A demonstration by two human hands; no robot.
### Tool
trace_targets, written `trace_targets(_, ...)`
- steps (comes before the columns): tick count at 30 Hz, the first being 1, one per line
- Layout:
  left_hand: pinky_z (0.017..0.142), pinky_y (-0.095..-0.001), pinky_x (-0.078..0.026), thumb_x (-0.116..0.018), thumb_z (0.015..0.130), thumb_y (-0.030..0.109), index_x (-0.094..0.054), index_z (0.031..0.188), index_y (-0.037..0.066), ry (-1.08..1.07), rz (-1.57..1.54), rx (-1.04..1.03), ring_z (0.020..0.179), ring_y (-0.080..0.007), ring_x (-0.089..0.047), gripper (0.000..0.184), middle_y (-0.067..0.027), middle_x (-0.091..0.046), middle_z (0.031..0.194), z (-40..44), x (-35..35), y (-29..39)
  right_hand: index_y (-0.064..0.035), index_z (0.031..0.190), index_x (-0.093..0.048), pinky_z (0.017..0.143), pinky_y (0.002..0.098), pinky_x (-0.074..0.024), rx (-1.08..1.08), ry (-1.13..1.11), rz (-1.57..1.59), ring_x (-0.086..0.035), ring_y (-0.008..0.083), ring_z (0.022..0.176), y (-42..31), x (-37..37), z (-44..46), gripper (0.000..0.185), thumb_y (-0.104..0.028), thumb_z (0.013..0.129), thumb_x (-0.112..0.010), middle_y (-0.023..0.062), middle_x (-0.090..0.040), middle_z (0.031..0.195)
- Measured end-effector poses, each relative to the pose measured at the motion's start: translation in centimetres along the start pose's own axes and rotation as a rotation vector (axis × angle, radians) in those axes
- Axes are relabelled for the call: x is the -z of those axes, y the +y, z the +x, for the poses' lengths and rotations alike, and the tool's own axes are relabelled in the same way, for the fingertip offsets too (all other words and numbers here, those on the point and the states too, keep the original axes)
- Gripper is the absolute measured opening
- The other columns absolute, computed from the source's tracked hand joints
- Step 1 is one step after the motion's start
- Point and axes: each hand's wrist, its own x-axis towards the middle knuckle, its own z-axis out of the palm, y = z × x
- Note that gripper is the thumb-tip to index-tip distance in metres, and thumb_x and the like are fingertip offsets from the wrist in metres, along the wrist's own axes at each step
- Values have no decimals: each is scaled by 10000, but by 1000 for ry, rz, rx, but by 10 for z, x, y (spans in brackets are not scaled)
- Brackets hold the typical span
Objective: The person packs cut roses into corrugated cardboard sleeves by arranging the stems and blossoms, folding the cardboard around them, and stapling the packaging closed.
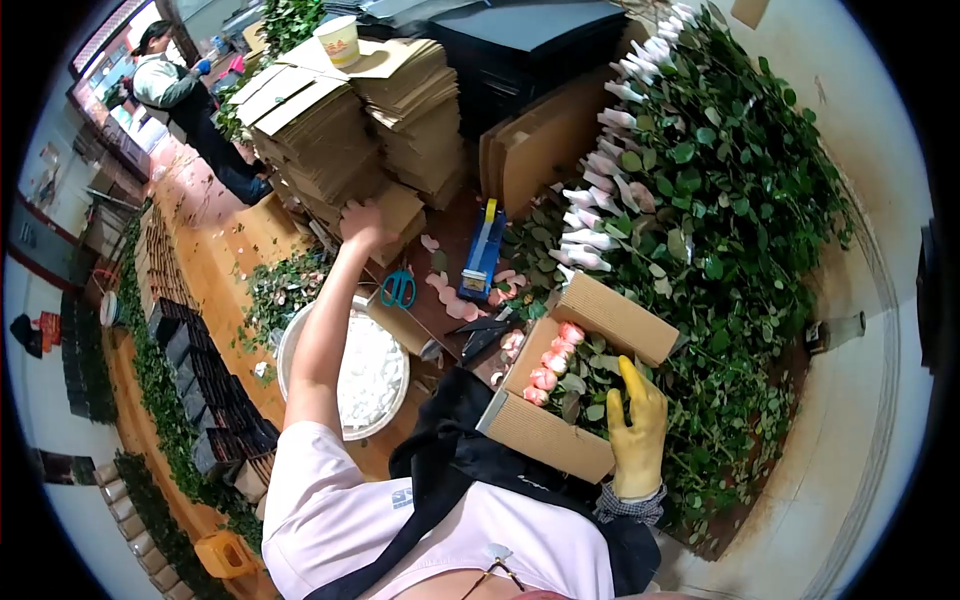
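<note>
My left hand [366,222], bare, reaches out to the cardboard pieces [400,215] at the foot of the cardboard stacks; its fingers are partly bent, and whether it grips a piece is unclear. My right hand [637,425], in a yellow glove, is at the right side of an open cardboard box [550,435], fingers apart over the leaves. Pink roses [553,362] lie in a row inside the box, heads toward its left side. Teal scissors [398,289] and a blue tape dispenser [484,250] lie on the table between my hands.
Leafy stems with white-wrapped ends [700,180] are piled at the right. Tall cardboard stacks [320,130] carry a paper cup [339,42]. A round tub [375,375] of white pieces stands below my left arm. A person [190,100] stands at the back left.
</note>
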Motion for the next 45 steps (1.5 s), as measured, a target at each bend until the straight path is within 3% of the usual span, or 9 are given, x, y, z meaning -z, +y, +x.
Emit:
trace_targets(4,876,-437,-554,-869,666,490,-460,1346,-60,84,-88,-26,1126,-354,-609,966,-265,-569,1271,-26,1,-4,-52,1319,-614,1012,433,-444,-16,41,22,-598,344,1135,-1,2,-4,391,-176,949,-612,175,-651,1244)
trace_targets(8,893,-343,-537,-746,883,267,-316,1487,0,-291,-1337,-109,1079,-194,-613,788,-157,-599,1272,-99,67,13,-27,1279,-622,945,421,-493,36,182,123,-630,363,1091,5,-13,-5,374,-58,907,-649,175,-673,1199)
trace_targets(12,876,-270,-511,-664,950,92,-517,1347,-8,-462,-1584,-398,966,-124,-645,434,-65,-682,1115,-182,54,91,-6,1316,-591,923,326,-501,-206,85,597,-637,243,1128,4,-27,-3,400,-162,957,-675,142,-682,1215)
trace_targets(16,786,-248,-519,-709,924,89,-647,1183,-22,-621,-1238,-502,861,-73,-633,288,-28,-717,961,-266,32,148,24,1271,-602,871,280,-503,-443,-137,1103,-612,125,985,-4,-52,3,422,-209,940,-722,47,-684,1127)
trace_targets(23,724,-331,-561,-694,893,33,-590,1211,20,39,-1034,-844,816,-236,-700,335,-130,-675,974,-228,38,153,48,1198,-651,802,255,-528,-726,-348,1033,-647,125,888,56,-52,5,284,-113,964,-663,69,-719,1053)
trace_targets(28,1122,-442,-391,-744,840,443,-438,1413,-5,-170,-552,-1488,1353,-357,-450,789,-186,-438,1484,-216,18,191,-42,1098,-725,732,326,-534,-748,-388,524,-682,198,791,42,-80,25,358,-351,920,-703,135,-738,910)
trace_targets(36,1150,-446,-358,-761,759,588,-494,1347,-13,-89,-393,-1455,1400,-374,-384,882,-182,-385,1510,-217,6,191,-77,1062,-728,704,370,-556,-876,-713,358,-706,232,684,36,-72,58,385,-423,944,-608,117,-729,791)
trace_targets(40,1104,-453,-395,-791,729,574,-543,1274,19,-120,-441,-1389,1317,-384,-446,816,-180,-436,1403,-218,12,192,-66,1175,-683,800,431,-546,-559,-488,59,-699,327,922,15,-56,23,390,-368,939,-615,152,-733,1028)
trace_targets(45,1130,-446,-370,-769,729,614,-558,1257,8,-120,-400,-1449,1329,-368,-434,831,-184,-449,1415,-211,10,192,-86,1443,-486,1091,409,-411,53,-430,588,-547,296,1284,-3,-7,-72,488,-248,993,-582,140,-584,1386)
